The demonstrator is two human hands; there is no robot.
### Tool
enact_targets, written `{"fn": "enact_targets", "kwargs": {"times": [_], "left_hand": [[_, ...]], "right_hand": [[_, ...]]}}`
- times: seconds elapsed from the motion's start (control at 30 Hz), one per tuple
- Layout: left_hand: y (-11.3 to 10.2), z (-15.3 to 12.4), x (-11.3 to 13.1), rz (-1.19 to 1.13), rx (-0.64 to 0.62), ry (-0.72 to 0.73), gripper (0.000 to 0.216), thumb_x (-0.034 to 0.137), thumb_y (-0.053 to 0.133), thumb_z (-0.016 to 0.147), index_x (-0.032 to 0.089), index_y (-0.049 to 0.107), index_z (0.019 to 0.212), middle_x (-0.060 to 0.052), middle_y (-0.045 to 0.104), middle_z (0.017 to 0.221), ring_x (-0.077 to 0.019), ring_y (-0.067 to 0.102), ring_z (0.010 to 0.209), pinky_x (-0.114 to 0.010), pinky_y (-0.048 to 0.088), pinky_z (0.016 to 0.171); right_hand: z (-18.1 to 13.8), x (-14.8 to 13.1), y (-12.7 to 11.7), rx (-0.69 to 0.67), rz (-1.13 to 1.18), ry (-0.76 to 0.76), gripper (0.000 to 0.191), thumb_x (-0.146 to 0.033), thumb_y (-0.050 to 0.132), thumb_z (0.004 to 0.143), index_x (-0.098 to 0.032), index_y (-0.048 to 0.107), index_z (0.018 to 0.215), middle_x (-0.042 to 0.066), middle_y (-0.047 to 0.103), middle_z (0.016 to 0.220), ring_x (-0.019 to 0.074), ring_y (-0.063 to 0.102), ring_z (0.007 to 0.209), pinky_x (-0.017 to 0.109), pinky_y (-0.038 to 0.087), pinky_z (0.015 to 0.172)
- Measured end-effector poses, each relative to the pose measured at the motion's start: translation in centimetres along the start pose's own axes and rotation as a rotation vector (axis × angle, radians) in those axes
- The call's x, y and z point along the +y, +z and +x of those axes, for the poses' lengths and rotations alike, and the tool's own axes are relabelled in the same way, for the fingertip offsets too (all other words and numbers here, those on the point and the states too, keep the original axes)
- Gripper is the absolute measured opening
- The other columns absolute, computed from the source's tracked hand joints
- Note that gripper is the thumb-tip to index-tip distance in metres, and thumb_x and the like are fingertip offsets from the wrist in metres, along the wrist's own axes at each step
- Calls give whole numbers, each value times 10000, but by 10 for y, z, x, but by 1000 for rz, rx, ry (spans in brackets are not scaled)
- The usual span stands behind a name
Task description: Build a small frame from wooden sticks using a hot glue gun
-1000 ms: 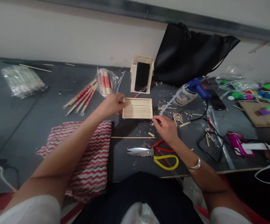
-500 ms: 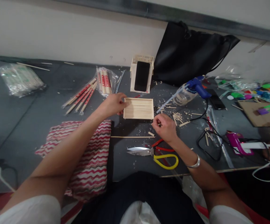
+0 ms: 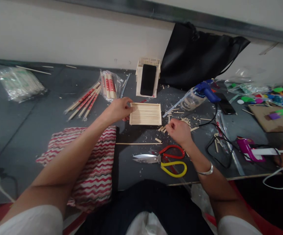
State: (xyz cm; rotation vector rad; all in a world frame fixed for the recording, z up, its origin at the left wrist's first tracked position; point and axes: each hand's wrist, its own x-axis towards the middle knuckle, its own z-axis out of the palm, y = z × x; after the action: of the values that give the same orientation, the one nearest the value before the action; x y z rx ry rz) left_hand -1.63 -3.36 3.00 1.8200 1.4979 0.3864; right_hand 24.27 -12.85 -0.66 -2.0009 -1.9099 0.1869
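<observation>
My left hand (image 3: 120, 109) grips the left end of a small wooden stick tray (image 3: 145, 114), its fingers closed on the edge. The tray has a slatted floor and a low raised rim. To the right of it, my right hand (image 3: 180, 131) hovers low over short cut sticks (image 3: 162, 129), fingers curled together; what they pinch, if anything, is hidden. Scissors (image 3: 148, 159) with one red and one yellow handle lie below that hand. A long thin stick (image 3: 138, 143) lies in front of the tray.
A blue glue gun (image 3: 208, 91) rests on a clear plastic container (image 3: 190, 101). Behind the tray, a phone (image 3: 148, 80) leans on a stick-built stand. Bundled chopsticks (image 3: 110, 85), a zigzag-patterned cloth (image 3: 95, 163), cables and a magenta device (image 3: 249, 149) lie around. A black bag (image 3: 197, 55) leans on the wall.
My right hand has moved right, away from the tray's corner, uncovering short sticks there and the scissors' red handle. My left hand and the tray have stayed put.
</observation>
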Motion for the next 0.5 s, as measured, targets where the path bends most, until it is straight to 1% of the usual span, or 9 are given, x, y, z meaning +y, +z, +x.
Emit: {"fn": "enact_targets", "kwargs": {"times": [0.1,0.17,0.23,0.3,0.33,0.4,0.5], "left_hand": [[-6,1,-3,-47,27,-7,454,241,585,898,121,606,1335,17,666,601,-149,641,480,-221,502,487],[-12,-1,-4,-42,66,13,441,269,602,884,134,630,1303,-1,688,630,-143,629,482,-220,485,482],[-19,-4,-5,-19,94,52,338,292,609,863,157,694,1161,-14,711,668,-136,628,499,-220,476,493],[-26,-9,-4,25,113,105,213,297,589,845,174,722,958,-3,704,658,-129,631,520,-223,482,532],[-28,-11,-3,53,123,130,185,294,575,838,179,715,876,7,688,634,-127,632,530,-228,485,557],[-31,-14,-1,112,141,165,176,285,554,824,184,691,779,21,650,576,-129,629,543,-237,480,591],[-33,-17,2,164,156,198,153,261,552,803,184,666,737,23,632,558,-131,616,560,-241,447,592]], "right_hand": [[3,1,-6,-71,-33,20,302,-281,554,795,-248,438,519,5,531,528,158,437,540,289,259,555],[4,0,-10,-123,-49,19,333,-286,558,807,-242,443,499,10,541,530,156,439,540,296,251,560],[3,0,-14,-172,-60,8,374,-297,559,829,-238,436,480,13,540,523,155,442,535,301,239,559],[1,-2,-19,-213,-64,-12,397,-306,561,850,-234,441,479,12,546,522,155,454,534,300,232,553],[-1,-2,-21,-232,-62,-26,381,-303,567,855,-232,462,495,9,559,532,155,470,540,294,239,551],[-5,-4,-27,-263,-53,-53,286,-272,587,852,-229,543,572,-3,604,577,152,517,569,275,276,560],[-11,-6,-32,-299,-9,-127,127,-212,594,873,-234,664,770,-13,674,708,143,586,637,248,359,614]]}}
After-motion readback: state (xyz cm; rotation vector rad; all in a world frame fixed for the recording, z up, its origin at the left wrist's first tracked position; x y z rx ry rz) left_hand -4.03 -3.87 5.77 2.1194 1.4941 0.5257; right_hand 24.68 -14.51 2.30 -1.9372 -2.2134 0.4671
